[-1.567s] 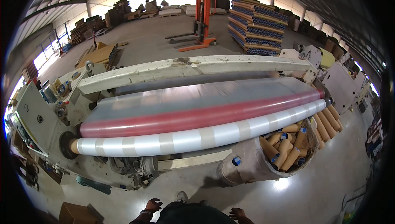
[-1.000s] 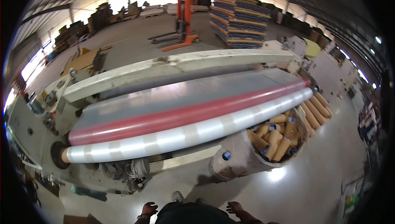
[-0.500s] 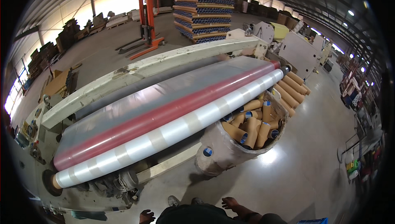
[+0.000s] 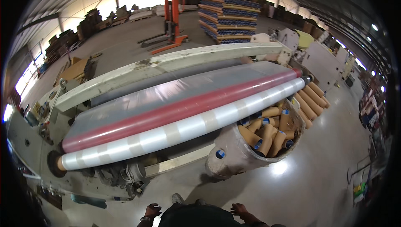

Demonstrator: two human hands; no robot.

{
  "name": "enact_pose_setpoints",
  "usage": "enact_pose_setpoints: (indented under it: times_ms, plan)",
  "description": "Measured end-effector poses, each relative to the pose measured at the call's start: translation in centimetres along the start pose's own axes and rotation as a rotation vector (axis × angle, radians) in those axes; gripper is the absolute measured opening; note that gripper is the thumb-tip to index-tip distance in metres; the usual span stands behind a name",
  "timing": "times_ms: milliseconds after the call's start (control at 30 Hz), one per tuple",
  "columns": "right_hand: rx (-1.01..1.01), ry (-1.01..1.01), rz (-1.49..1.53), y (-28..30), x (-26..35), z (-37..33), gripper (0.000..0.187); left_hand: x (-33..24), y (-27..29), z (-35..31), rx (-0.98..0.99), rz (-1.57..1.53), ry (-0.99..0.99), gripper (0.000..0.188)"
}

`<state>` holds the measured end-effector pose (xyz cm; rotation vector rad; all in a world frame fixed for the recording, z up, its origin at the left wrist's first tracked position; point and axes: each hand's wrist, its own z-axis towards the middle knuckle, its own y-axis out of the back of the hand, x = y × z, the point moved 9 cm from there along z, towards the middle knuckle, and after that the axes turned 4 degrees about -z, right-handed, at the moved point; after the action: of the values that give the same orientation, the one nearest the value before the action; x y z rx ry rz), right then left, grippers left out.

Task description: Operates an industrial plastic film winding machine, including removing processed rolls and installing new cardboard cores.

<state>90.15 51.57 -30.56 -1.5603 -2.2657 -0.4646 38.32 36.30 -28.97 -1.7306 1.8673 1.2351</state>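
My left hand point(image 4: 153, 210) hangs low near the bottom edge, left of my body, with its fingers loosely apart and nothing in them. On the other side, my right hand point(image 4: 239, 209) is held out at about the same height, also empty and loosely open. Neither hand touches anything. In front of me a long roll of whitish film point(image 4: 169, 133) with dull bands lies across a machine, on a shaft between its ends. Behind it runs a red roller point(image 4: 184, 109), with a clear film sheet point(image 4: 175, 89) stretched beyond. The machine's pale crossbeam point(image 4: 167, 61) stands further back.
A large wrapped bin point(image 4: 225, 160) full of short cardboard tubes point(image 4: 266, 139) stands right of centre. Longer tubes point(image 4: 309, 104) lie behind it. An orange pallet stacker point(image 4: 172, 18) and a tall stack of tubes point(image 4: 227, 18) are at the back. Grey floor point(image 4: 317, 164) extends to the right.
The view has turned left, so the machine and bin sit further right. Both my hands have come up slightly into view; my left wrist now shows. Both hands remain empty.
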Motion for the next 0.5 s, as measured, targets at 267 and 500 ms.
enact_pose_setpoints:
  times_ms: [267,500]
  plan:
    - [0.011,-0.007,-0.024,1.5,-0.2,1.2,0.043,0.8,-2.8,-2.0,0.035,0.583,-0.365,0.028]
    - [0.018,-0.076,-0.117,1.8,-0.5,1.9,0.043,3.0,-4.2,-5.0,0.011,0.448,-0.199,0.029]
